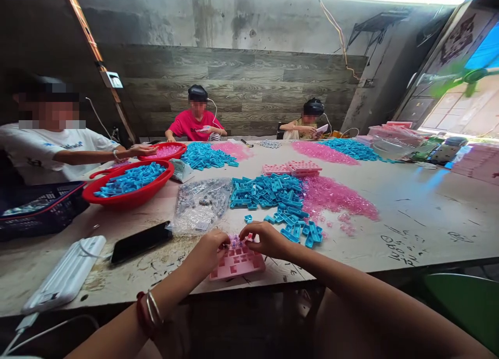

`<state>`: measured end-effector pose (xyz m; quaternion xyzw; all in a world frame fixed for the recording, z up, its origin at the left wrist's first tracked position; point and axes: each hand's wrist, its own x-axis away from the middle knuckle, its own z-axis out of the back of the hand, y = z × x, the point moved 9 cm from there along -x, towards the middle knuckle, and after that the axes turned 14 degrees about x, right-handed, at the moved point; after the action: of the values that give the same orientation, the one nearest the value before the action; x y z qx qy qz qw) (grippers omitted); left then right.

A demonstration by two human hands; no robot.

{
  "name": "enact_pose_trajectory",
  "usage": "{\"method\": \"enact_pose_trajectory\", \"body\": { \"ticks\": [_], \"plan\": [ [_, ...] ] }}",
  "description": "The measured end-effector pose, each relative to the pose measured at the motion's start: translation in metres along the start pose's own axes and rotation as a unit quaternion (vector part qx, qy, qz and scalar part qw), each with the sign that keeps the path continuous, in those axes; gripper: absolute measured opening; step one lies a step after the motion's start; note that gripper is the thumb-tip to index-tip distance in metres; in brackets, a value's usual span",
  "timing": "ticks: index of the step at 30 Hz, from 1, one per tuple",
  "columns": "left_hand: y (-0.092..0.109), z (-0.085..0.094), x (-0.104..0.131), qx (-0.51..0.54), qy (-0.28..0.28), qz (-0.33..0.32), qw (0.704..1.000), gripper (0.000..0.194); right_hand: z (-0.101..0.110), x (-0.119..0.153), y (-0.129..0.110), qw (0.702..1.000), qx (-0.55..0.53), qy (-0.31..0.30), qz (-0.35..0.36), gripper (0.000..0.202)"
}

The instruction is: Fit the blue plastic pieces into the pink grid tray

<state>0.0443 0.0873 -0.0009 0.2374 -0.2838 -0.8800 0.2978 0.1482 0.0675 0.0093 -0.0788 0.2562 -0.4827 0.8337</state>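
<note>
A pink tray with square openings (pixel 238 265) lies at the table's front edge, with small clear and pinkish pieces along its far rows. My left hand (pixel 213 247) is at the tray's far left corner, fingers curled in a pinch; what they hold is too small to name. Over the far right corner, my right hand (pixel 263 238) has its thumb and fingers drawn together near a small pinkish piece. Beyond the hands are a pile of blue pieces (pixel 268 192), a pile of pink clear pieces (pixel 337 197) and a plastic bag of small parts (pixel 200 203).
A phone (pixel 141 242) and white power bank (pixel 64 276) lie left. Red basins (pixel 128 197) and a dark basket (pixel 42 218) stand farther left. Pink trays (pixel 292 168) lie behind the blue pile. Three people sit around the table; a green chair (pixel 463 302) is right.
</note>
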Motion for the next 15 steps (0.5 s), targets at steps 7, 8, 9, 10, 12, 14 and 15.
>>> {"method": "enact_pose_trajectory", "body": {
  "ticks": [7, 8, 9, 10, 12, 14, 15],
  "plan": [
    [-0.002, 0.000, -0.005, 0.019, 0.002, -0.024, 1.000, 0.021, 0.000, -0.001, 0.000, 1.000, 0.005, -0.005, 0.006, 0.023],
    [-0.001, 0.000, -0.006, 0.018, 0.000, -0.024, 1.000, 0.021, 0.000, -0.001, 0.000, 1.000, 0.006, -0.006, 0.007, 0.024],
    [0.000, -0.001, -0.006, 0.015, -0.002, -0.025, 1.000, 0.022, 0.001, -0.001, 0.000, 1.000, 0.007, -0.007, 0.007, 0.025],
    [0.001, -0.001, -0.007, 0.011, -0.005, -0.026, 1.000, 0.023, 0.001, -0.001, -0.001, 1.000, 0.007, -0.007, 0.008, 0.025],
    [0.005, -0.001, -0.007, 0.006, -0.016, -0.033, 0.999, 0.024, 0.001, 0.000, -0.001, 1.000, 0.006, -0.007, 0.012, 0.026],
    [0.008, -0.002, -0.008, 0.001, -0.028, -0.042, 0.999, 0.024, 0.002, 0.000, -0.002, 1.000, 0.003, -0.007, 0.015, 0.025],
    [0.009, -0.001, -0.008, -0.005, -0.031, -0.049, 0.998, 0.024, 0.002, 0.000, -0.001, 1.000, 0.001, -0.007, 0.016, 0.025]
  ]
}}
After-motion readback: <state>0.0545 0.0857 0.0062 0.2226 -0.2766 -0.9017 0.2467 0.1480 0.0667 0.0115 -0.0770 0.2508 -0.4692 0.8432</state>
